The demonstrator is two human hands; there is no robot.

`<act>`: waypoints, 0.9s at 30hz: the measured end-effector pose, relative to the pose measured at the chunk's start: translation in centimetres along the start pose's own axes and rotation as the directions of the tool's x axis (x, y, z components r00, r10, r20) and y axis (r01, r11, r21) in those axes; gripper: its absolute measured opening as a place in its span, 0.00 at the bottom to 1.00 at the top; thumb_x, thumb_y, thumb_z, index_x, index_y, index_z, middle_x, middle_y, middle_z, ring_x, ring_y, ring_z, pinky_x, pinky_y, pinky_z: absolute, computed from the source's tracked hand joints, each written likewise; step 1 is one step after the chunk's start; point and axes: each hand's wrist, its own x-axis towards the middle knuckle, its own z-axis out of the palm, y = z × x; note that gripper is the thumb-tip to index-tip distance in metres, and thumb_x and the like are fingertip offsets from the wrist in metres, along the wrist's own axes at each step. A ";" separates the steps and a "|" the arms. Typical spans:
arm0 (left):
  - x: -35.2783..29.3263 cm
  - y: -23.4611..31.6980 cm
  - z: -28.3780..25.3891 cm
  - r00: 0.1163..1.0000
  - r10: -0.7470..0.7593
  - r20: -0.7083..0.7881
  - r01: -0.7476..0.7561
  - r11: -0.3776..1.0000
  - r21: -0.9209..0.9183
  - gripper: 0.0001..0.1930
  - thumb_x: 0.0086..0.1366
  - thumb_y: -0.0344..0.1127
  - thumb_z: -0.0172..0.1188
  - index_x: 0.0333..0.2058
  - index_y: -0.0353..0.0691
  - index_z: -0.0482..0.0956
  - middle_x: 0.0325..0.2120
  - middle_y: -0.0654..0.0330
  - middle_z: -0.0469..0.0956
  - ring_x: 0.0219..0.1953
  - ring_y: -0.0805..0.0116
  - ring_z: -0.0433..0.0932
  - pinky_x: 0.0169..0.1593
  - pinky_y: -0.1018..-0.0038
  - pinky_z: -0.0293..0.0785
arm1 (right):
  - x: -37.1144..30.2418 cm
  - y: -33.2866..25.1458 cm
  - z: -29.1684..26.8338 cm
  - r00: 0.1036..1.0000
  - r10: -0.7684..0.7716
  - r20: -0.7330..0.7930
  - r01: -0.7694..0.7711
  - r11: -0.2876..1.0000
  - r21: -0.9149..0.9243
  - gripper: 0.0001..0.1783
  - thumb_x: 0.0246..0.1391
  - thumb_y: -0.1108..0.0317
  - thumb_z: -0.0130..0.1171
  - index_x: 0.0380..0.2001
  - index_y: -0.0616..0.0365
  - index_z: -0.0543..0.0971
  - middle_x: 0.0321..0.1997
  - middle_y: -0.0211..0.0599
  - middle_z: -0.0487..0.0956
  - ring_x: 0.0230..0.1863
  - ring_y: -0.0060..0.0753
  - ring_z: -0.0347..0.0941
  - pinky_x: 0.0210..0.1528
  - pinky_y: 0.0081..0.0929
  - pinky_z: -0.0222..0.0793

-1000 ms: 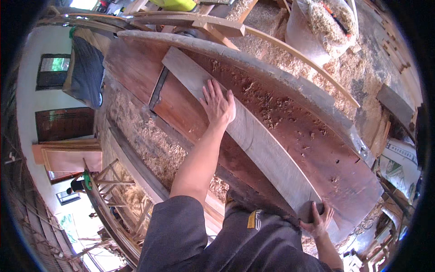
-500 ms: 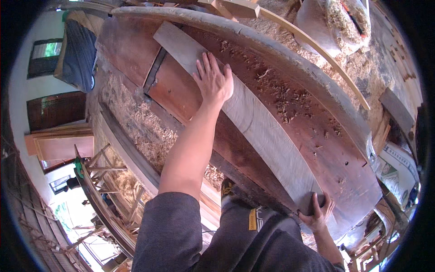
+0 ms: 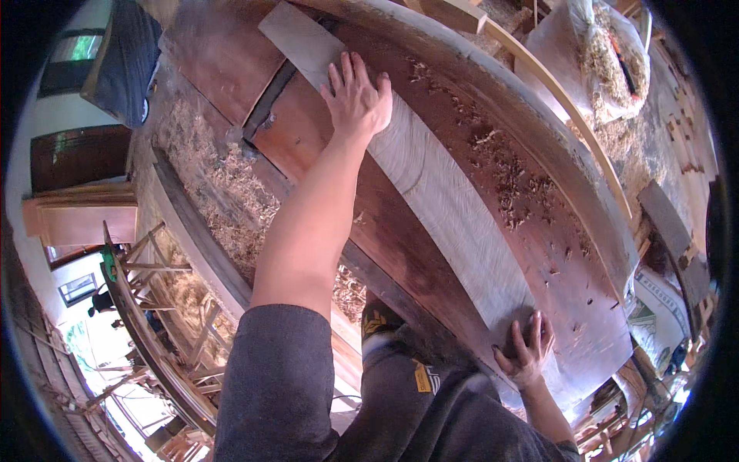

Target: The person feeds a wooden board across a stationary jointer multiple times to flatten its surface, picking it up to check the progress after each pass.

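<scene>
Right hand [image 3: 526, 350]: near right, fingers spread flat on the near end of the pale plank [image 3: 431, 192], pinning it, gripping nothing. Pale plank: lies lengthwise on the reddish curved panel [image 3: 539, 254], running near right to far left. Left hand [image 3: 356, 98]: far, open palm pressing it down. Wood shavings [image 3: 508, 169] scattered right; sawdust [image 3: 223, 192] on the floor, left.

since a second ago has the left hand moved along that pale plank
Cannot tell for sure. The left hand lies flat on the pale plank, about as far from its upper end as before; the whole view shifted, which suggests head motion.
</scene>
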 end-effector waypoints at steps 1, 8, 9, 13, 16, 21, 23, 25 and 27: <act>0.6 -0.5 0.0 1.000 -0.011 -0.007 0.011 1.000 -0.010 0.38 0.74 0.56 0.40 0.74 0.38 0.51 0.76 0.50 0.47 0.78 0.45 0.43 0.75 0.40 0.41 | 0.7 -0.2 0.1 1.000 -0.023 0.020 0.023 0.999 -0.031 0.38 0.35 0.48 0.74 0.52 0.52 0.82 0.74 0.59 0.64 0.66 0.72 0.61 0.63 0.65 0.59; 5.9 -5.2 0.1 0.992 -0.007 -0.124 0.002 0.999 -0.033 0.38 0.73 0.58 0.41 0.73 0.38 0.54 0.76 0.50 0.50 0.76 0.42 0.47 0.74 0.41 0.43 | 7.5 -3.5 0.6 0.998 -0.035 0.045 0.037 0.998 -0.052 0.37 0.38 0.49 0.73 0.54 0.53 0.82 0.73 0.54 0.66 0.66 0.72 0.59 0.64 0.64 0.59; 6.3 -5.7 0.0 0.991 -0.006 -0.132 0.003 1.000 -0.023 0.38 0.73 0.58 0.41 0.73 0.39 0.54 0.76 0.51 0.51 0.76 0.43 0.47 0.75 0.44 0.42 | 8.5 -4.0 0.8 0.998 -0.046 0.047 0.049 0.997 -0.061 0.37 0.38 0.49 0.73 0.54 0.53 0.82 0.73 0.54 0.66 0.66 0.72 0.59 0.64 0.64 0.59; 5.9 -5.7 -0.1 0.995 -0.035 -0.095 0.032 0.999 -0.034 0.39 0.74 0.58 0.39 0.74 0.37 0.52 0.76 0.53 0.49 0.77 0.46 0.47 0.76 0.46 0.42 | 11.6 -5.7 1.5 0.999 -0.042 0.031 0.045 0.996 -0.081 0.38 0.36 0.52 0.77 0.55 0.52 0.82 0.74 0.50 0.65 0.67 0.71 0.58 0.66 0.64 0.58; 1.4 -2.8 0.1 0.998 -0.021 -0.067 0.015 0.995 -0.103 0.44 0.73 0.61 0.39 0.74 0.30 0.47 0.76 0.44 0.44 0.77 0.45 0.44 0.77 0.46 0.38 | 14.0 -6.8 2.3 1.000 0.004 0.002 -0.003 0.998 -0.061 0.40 0.38 0.50 0.76 0.57 0.49 0.81 0.77 0.44 0.63 0.68 0.68 0.57 0.68 0.63 0.56; -6.1 1.9 -0.8 0.998 -0.003 0.057 0.003 1.000 -0.004 0.49 0.71 0.64 0.43 0.73 0.26 0.43 0.75 0.37 0.41 0.77 0.43 0.42 0.77 0.49 0.35 | 21.4 -10.8 2.3 1.000 -0.013 0.013 0.013 0.999 -0.037 0.39 0.46 0.46 0.72 0.62 0.48 0.77 0.78 0.42 0.60 0.68 0.66 0.57 0.69 0.63 0.53; -4.5 0.4 -1.3 1.000 0.002 0.005 -0.002 0.999 -0.034 0.51 0.70 0.64 0.47 0.73 0.25 0.44 0.75 0.36 0.42 0.77 0.41 0.42 0.77 0.48 0.36 | 23.5 -11.8 2.2 0.999 -0.034 0.033 0.034 0.999 -0.015 0.40 0.49 0.44 0.70 0.64 0.47 0.75 0.78 0.42 0.60 0.69 0.66 0.56 0.70 0.63 0.52; -2.6 -1.2 -1.0 0.999 0.026 -0.043 -0.027 0.999 -0.027 0.50 0.69 0.62 0.49 0.72 0.24 0.44 0.75 0.36 0.44 0.77 0.42 0.43 0.77 0.48 0.38 | 25.1 -12.2 2.4 0.993 -0.102 0.058 0.104 0.994 -0.030 0.40 0.55 0.40 0.64 0.67 0.49 0.72 0.78 0.45 0.59 0.74 0.67 0.51 0.71 0.66 0.50; -0.9 -3.7 -0.9 0.998 0.008 -0.067 -0.007 1.000 0.008 0.49 0.69 0.60 0.51 0.72 0.24 0.46 0.74 0.36 0.46 0.77 0.42 0.44 0.76 0.48 0.40 | 23.4 -10.9 2.5 0.973 -0.204 0.109 0.208 0.978 -0.031 0.43 0.58 0.38 0.60 0.68 0.53 0.69 0.77 0.49 0.58 0.78 0.67 0.46 0.72 0.68 0.47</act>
